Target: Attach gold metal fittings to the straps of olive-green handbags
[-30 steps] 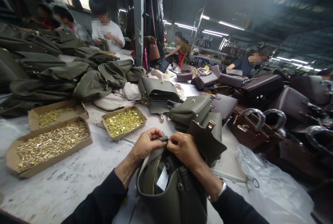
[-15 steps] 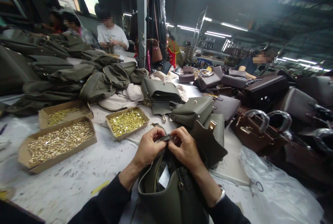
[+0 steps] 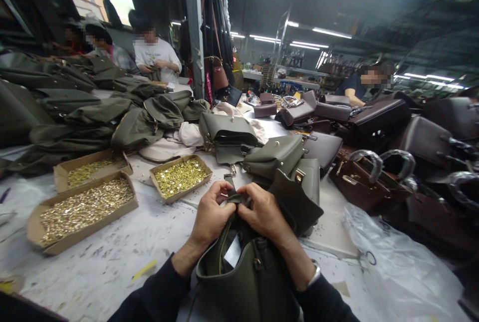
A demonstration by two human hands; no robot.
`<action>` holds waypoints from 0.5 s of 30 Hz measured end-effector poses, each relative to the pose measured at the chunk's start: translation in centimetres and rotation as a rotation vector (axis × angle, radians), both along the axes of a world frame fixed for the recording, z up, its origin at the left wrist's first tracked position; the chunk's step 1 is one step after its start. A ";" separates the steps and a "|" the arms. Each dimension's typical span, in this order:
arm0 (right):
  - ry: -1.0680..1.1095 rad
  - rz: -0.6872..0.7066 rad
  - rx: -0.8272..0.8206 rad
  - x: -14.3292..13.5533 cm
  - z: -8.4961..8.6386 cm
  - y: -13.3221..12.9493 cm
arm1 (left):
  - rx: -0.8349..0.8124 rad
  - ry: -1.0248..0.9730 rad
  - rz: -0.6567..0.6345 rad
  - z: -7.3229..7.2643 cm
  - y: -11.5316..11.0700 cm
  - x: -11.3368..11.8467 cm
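A dark olive handbag (image 3: pixel 249 277) stands open in front of me, with a zip and a white paper tag (image 3: pixel 232 251) showing inside its mouth. At its far edge, my left hand (image 3: pixel 212 209) pinches a dark olive strap (image 3: pixel 232 194) between thumb and fingers. My right hand (image 3: pixel 262 207) grips the same strap from the other side, its thumb close to the left one. Past my fingertips the strap's end sticks up. Whether a small fastener sits between the fingers is hidden.
Cardboard trays of small gold metal pieces stand to the left: a large tray (image 3: pixel 136 201), a tray behind it (image 3: pixel 56 174) and a smaller one (image 3: pixel 179 201). Olive bags (image 3: pixel 277 155) lie ahead, brown handbags (image 3: pixel 368 182) and a plastic sheet (image 3: pixel 404 262) on the right. Co-workers (image 3: pixel 157 55) are farther back.
My hands have shifted slightly left and their grip on the strap has changed; its free end now points up beyond the fingers. The whole view has moved a little.
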State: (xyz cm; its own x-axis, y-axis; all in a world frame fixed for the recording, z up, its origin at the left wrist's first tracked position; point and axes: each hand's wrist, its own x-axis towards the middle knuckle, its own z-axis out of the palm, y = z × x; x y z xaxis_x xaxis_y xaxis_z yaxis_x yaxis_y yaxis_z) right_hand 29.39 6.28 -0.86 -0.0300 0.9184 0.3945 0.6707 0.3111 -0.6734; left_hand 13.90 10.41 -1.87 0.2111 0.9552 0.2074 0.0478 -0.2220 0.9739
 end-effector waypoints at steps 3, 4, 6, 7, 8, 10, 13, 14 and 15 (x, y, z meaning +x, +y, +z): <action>0.090 0.007 -0.039 0.2 0.0 0.2 | -0.052 -0.028 -0.069 -0.2 0.5 -0.2; 0.114 0.009 -0.065 0.3 0.0 0.2 | -0.074 -0.037 -0.101 -0.3 0.7 -0.3; 0.148 0.007 -0.125 0.5 0.0 0.4 | -0.124 -0.049 -0.173 -0.4 1.2 -0.5; 0.168 0.004 -0.157 0.7 -0.1 0.5 | -0.148 -0.049 -0.209 -0.3 1.4 -0.6; 0.195 0.003 -0.189 0.8 -0.2 0.6 | -0.167 -0.042 -0.240 -0.3 1.6 -0.7; 0.272 0.012 -0.247 1.1 -0.5 0.9 | -0.186 -0.013 -0.284 -0.1 1.9 -1.1; 0.377 0.029 -0.279 1.5 -1.1 1.2 | -0.187 0.040 -0.339 0.3 2.1 -1.5; 0.393 0.033 -0.277 1.6 -1.2 1.2 | -0.188 0.045 -0.357 0.4 2.1 -1.6; 0.401 0.035 -0.274 1.6 -1.3 1.3 | -0.187 0.047 -0.373 0.5 2.1 -1.7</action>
